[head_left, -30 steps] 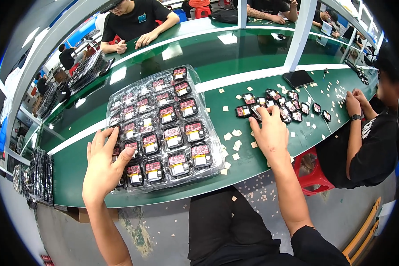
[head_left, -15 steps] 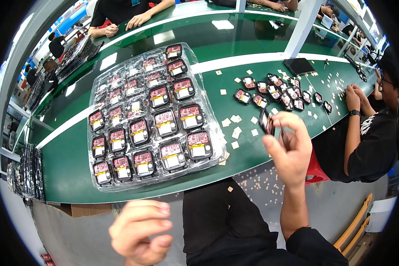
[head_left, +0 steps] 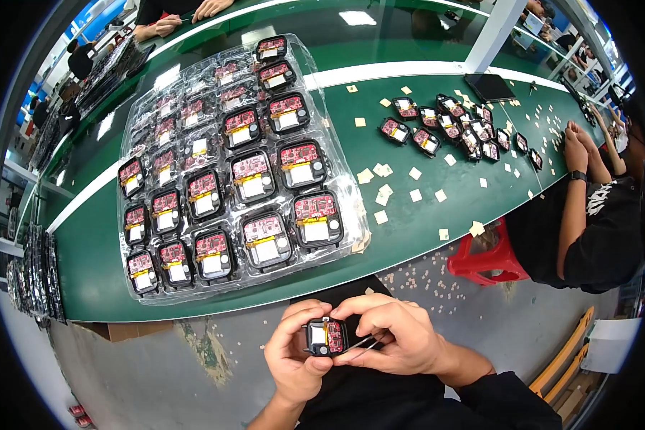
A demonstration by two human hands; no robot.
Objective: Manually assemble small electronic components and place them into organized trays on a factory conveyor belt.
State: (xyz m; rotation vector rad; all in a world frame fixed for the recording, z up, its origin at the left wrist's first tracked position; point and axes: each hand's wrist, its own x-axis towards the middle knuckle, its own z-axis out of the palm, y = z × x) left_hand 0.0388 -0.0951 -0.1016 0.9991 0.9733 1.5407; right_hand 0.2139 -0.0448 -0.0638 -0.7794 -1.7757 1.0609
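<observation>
Fingers (head_left: 369, 305) partly hide a black module (head_left: 327, 335) and thin metal tool (head_left: 361, 343)

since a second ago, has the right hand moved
Yes. Judged against the green table, the right hand has come back from the loose devices, past the table's near edge.

Clock positions refer to the centre of the view. The worktop (head_left: 401, 231) is green, with a white strip (head_left: 394, 69) running from 9 to 1 o'clock. A clear plastic tray (head_left: 349, 209) lies flat at 10 o'clock. Black cases (head_left: 450, 129) lie clustered at 2 o'clock, several touching. A flat black panel (head_left: 489, 87) lies just beyond them. Pale squares (head_left: 416, 173) are scattered between 1 and 3 o'clock.
</observation>
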